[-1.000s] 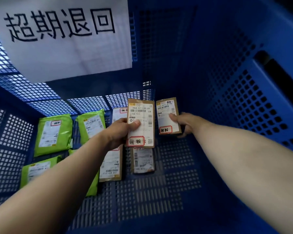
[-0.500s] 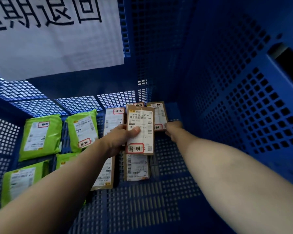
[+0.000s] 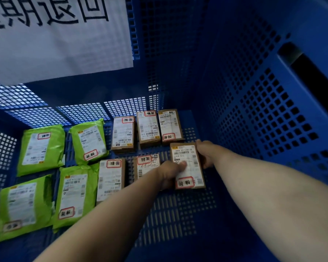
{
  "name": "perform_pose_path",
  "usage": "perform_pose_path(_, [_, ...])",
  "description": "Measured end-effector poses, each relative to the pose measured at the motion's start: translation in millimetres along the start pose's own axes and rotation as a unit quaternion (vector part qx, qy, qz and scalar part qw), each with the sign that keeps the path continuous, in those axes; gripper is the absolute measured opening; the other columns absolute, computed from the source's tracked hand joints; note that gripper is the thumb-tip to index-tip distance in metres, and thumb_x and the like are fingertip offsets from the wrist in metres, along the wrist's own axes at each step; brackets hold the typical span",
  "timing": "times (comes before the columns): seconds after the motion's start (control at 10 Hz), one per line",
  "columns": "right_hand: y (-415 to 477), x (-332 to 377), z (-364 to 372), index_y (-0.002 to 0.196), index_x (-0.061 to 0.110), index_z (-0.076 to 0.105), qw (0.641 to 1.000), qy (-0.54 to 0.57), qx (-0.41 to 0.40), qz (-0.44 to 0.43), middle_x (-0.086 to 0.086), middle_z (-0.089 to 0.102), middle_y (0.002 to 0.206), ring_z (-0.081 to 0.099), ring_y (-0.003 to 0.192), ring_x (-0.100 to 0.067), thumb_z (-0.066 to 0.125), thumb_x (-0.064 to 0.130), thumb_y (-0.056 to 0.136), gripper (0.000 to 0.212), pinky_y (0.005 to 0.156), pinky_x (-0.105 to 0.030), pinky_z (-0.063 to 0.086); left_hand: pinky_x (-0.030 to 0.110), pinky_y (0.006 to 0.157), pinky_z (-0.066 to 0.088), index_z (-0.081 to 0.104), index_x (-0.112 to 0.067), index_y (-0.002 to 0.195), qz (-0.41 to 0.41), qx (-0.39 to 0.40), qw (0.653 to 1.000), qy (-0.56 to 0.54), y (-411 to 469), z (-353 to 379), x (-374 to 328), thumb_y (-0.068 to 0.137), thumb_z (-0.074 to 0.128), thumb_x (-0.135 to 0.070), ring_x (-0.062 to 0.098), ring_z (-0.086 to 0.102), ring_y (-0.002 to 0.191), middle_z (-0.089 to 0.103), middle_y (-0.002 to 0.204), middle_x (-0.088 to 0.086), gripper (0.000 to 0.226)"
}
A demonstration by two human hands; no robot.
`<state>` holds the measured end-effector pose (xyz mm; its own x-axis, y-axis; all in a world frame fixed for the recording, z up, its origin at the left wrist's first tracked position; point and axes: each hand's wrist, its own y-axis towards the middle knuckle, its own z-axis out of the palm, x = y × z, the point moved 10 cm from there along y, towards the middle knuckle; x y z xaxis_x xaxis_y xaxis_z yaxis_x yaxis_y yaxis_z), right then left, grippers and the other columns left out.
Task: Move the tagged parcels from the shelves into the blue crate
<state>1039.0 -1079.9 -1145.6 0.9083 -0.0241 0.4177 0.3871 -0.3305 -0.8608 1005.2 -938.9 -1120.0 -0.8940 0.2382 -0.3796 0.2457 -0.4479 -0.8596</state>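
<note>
Both arms reach down into the blue crate (image 3: 263, 129). A brown cardboard parcel (image 3: 189, 157) with a white label and a red-framed tag lies low at the crate floor, front right of the rows. My left hand (image 3: 170, 173) grips its left edge, thumb on the label. My right hand (image 3: 204, 152) holds its right edge, fingers curled round the side. Three brown tagged boxes (image 3: 149, 127) lie in a back row. Two more (image 3: 110, 176) lie in front, one partly hidden by my left arm. Several green tagged mailer bags (image 3: 40, 148) lie at the left.
A white paper sign (image 3: 55, 38) with black characters hangs on the crate's far wall. The perforated right wall has a dark handle slot (image 3: 307, 72). Bare perforated floor (image 3: 178, 214) shows in front of the held parcel.
My right hand let go of the small box in the back row and moved onto the parcel. Both hands lowered that parcel to the right and down, to the crate floor.
</note>
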Motion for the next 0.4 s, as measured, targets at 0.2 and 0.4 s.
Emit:
perform_pose_path(0.2, [-3.6,-20.3,24.8,0.079,0.003,0.053,0.996,0.012,0.07,0.057,-0.018,0.061,0.077,0.06,0.076,-0.032,0.024,0.034,0.102,0.048,0.071,-0.047,0.047,0.046,0.076,0.051,0.05,0.001,0.113,0.008,-0.073,0.997,0.003,9.4,-18.5,-2.9,0.101,0.035,-0.009,0.036,0.06,0.11,0.063,0.11,0.018,0.022])
perform_pose_path(0.4, [-1.0,-9.3,22.0,0.104,0.002,0.054,0.997,-0.053,0.046,0.025,-0.015,0.06,0.09,0.06,0.09,-0.032,0.036,0.03,0.099,0.033,0.072,-0.041,0.046,0.024,0.047,0.048,0.051,-0.009,0.083,0.039,-0.114,0.989,0.08,-11.5,-27.7,-29.4,0.1,0.037,-0.013,0.012,0.057,0.066,0.059,0.078,0.003,0.023])
